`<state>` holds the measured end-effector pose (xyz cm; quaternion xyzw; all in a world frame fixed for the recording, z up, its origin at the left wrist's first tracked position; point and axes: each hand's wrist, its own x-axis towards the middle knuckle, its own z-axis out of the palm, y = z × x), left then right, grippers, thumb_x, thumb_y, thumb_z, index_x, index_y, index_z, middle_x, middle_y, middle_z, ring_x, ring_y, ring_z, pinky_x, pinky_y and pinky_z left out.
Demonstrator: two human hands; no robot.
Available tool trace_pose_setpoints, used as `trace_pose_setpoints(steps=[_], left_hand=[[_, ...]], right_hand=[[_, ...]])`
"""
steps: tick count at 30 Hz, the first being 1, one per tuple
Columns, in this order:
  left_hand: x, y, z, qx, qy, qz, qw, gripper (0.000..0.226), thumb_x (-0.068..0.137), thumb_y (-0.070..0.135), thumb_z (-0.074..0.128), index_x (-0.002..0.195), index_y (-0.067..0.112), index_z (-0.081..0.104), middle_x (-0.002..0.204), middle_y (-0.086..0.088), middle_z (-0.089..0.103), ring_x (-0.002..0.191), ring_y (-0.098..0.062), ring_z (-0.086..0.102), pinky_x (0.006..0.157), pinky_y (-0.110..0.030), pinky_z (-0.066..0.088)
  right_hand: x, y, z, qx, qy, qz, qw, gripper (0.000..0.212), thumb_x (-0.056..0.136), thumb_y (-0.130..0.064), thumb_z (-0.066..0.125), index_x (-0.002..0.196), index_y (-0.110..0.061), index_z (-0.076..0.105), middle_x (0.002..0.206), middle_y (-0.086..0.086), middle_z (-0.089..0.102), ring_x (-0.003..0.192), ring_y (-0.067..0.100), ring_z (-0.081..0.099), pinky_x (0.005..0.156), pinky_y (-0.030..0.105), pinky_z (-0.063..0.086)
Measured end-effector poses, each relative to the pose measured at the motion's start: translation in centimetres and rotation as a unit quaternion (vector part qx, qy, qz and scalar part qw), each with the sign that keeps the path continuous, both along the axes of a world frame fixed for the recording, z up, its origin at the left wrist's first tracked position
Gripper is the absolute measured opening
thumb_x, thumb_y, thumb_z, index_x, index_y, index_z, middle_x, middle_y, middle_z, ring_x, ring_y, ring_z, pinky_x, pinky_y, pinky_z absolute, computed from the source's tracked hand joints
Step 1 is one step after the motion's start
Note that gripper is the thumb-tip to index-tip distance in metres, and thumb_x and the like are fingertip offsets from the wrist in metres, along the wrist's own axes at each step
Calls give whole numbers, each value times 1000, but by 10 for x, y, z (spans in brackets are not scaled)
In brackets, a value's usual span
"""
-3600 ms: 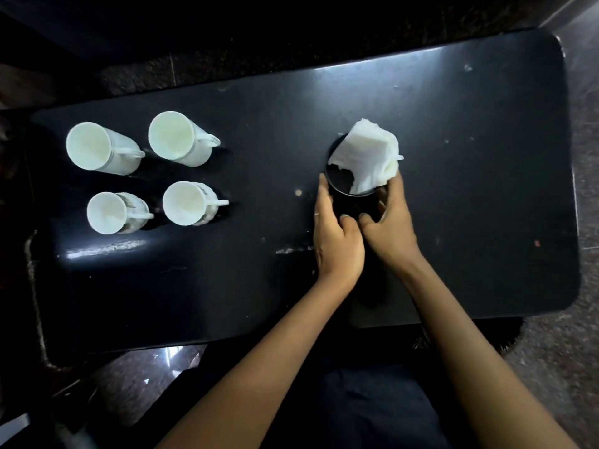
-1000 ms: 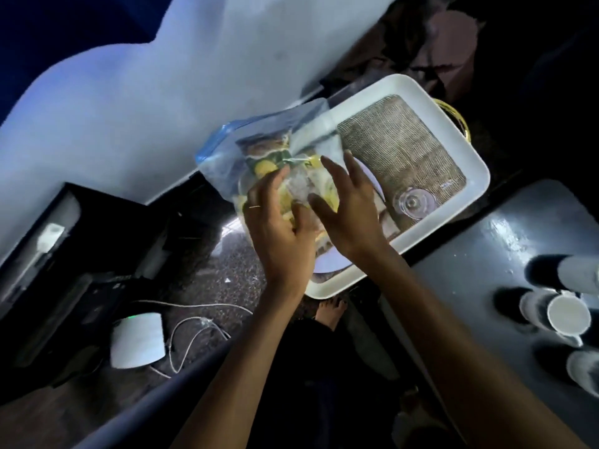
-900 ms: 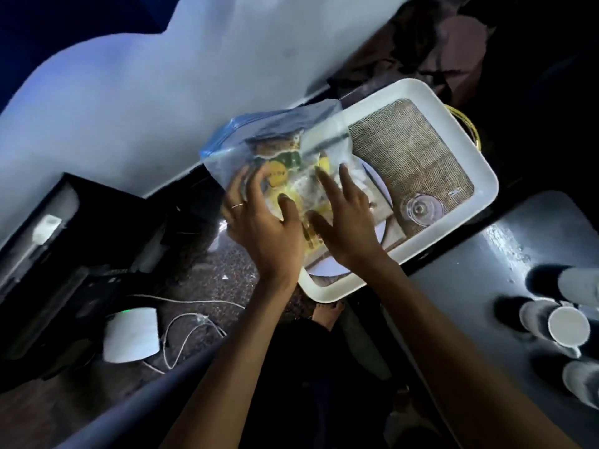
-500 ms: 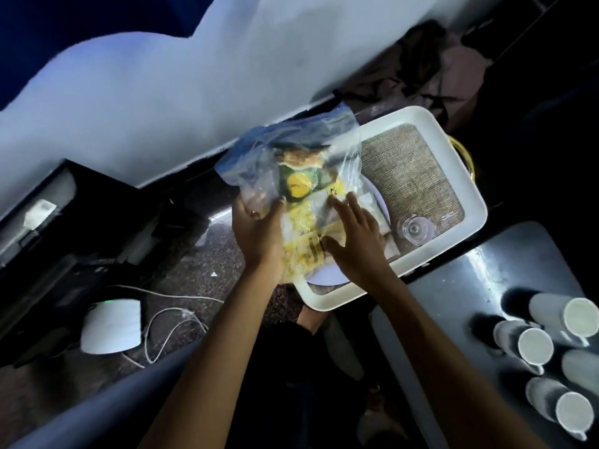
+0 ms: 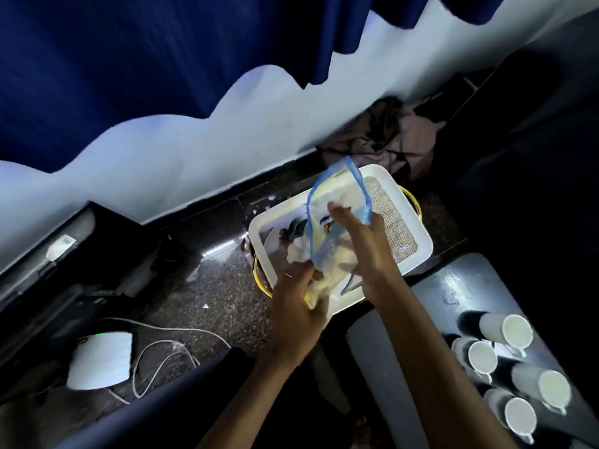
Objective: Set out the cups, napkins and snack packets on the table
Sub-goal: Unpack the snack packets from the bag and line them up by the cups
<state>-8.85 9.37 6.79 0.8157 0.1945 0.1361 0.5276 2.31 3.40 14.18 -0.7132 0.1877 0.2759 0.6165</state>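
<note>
A clear plastic zip bag with a blue seal strip (image 5: 337, 222), its pale contents blurred, hangs upright over the white rectangular plastic tray (image 5: 418, 234) that sits on the dark speckled floor (image 5: 220, 286) beside the wall. The right hand (image 5: 366, 244) grips the bag near its middle, fingers (image 5: 337, 210) curled against the plastic, while the left hand (image 5: 298, 309) holds the lower end, its fingers closed round a bunched pale-yellow lump at the bag's bottom. No brand, label or writing can be read on the bag or on anything inside it; motion blur hides any print. In the tray a woven tan mat (image 5: 389, 222) lies on the right part, partly covered by the bag, and dark and white items at the left part are too blurred to name; a yellow wire rim (image 5: 259, 280) shows under the tray's edges. To the right, the corner of the black glossy bench (image 5: 431, 303) carries four white ceramic cups with handles (image 5: 505, 332), set close together in a cluster, well apart from the bag. Around them: a white wall (image 5: 162, 163) with dark blue curtain (image 5: 129, 59) above, crumpled brownish cloth (image 5: 389, 134) behind the tray, and on the floor at left a white flat device with a green light (image 5: 100, 359) and a white looped cable (image 5: 162, 351).
</note>
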Motion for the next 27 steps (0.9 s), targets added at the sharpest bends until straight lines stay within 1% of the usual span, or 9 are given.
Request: trace_pose_setpoints(steps=[2, 4, 6, 8, 10, 14, 18, 23, 27], left_hand=[[-12, -7, 6, -31, 1, -29, 999, 34, 69, 29, 60, 102, 35, 53, 95, 26, 50, 90, 7, 47, 81, -22, 45], [-23, -15, 14, -140, -6, -53, 989, 35, 72, 36, 57, 106, 44, 54, 110, 30, 55, 103, 14, 48, 87, -8, 39], [-24, -19, 26, -265, 4, -16, 964, 24, 76, 38, 53, 96, 30, 63, 106, 12, 64, 98, 3, 57, 86, -14, 42], [-15, -15, 37, -330, 55, 84, 939, 31, 78, 40, 51, 88, 13, 62, 86, -13, 62, 76, -18, 57, 69, -14, 45], [-1, -7, 46, -359, 101, 154, 915, 37, 78, 47, 50, 94, 14, 56, 86, -16, 61, 72, -25, 58, 61, -20, 49], [30, 20, 57, -253, 203, 141, 936, 33, 84, 38, 64, 109, 21, 52, 92, -2, 65, 89, -29, 66, 86, -47, 54], [51, 24, 69, -156, 244, 31, 957, 20, 82, 15, 62, 101, 11, 67, 92, -10, 72, 80, -27, 69, 78, -45, 57], [45, 13, 88, -21, 170, 5, 985, 21, 80, 14, 59, 97, 18, 69, 70, 4, 67, 70, -21, 66, 58, -25, 39], [39, 37, 103, 27, 139, 77, 987, 25, 79, 10, 57, 99, 18, 70, 60, -4, 61, 58, -26, 58, 55, -26, 35]], right_hand=[[-6, -8, 3, 13, 2, -17, 1000, 12, 84, -15, 62, 95, -18, 59, 81, 1, 63, 74, 17, 62, 55, 26, 51], [-15, -16, 4, 17, 11, -36, 999, 16, 89, -7, 55, 99, -19, 58, 84, -1, 64, 75, 16, 63, 53, 24, 49], [-26, -23, 5, 11, -3, -53, 999, 21, 92, -3, 48, 107, -14, 57, 95, 5, 66, 76, 16, 65, 62, 27, 50], [-34, -29, 6, 9, -35, -58, 998, 20, 93, 3, 43, 102, -7, 58, 97, 12, 65, 75, 18, 65, 66, 24, 53], [-41, -36, 7, -11, -67, -32, 997, 20, 93, 7, 43, 97, -5, 59, 96, 15, 64, 78, 22, 66, 67, 22, 54], [-48, -46, 13, -159, -161, 96, 969, 50, 83, 15, 38, 124, -8, 54, 109, 5, 64, 85, 20, 69, 69, 30, 53], [-50, -42, 26, -249, -245, 232, 908, 89, 72, 17, 35, 145, -33, 29, 134, -3, 43, 97, 25, 65, 77, 39, 54], [-42, -47, 31, -342, -194, 256, 883, 71, 80, 13, 43, 144, -17, 36, 158, 4, 22, 136, 27, 38, 105, 33, 37], [-24, -75, 40, -372, -191, 200, 886, 72, 80, 11, 47, 147, -12, 30, 158, 2, 21, 140, 23, 34, 103, 23, 30]])
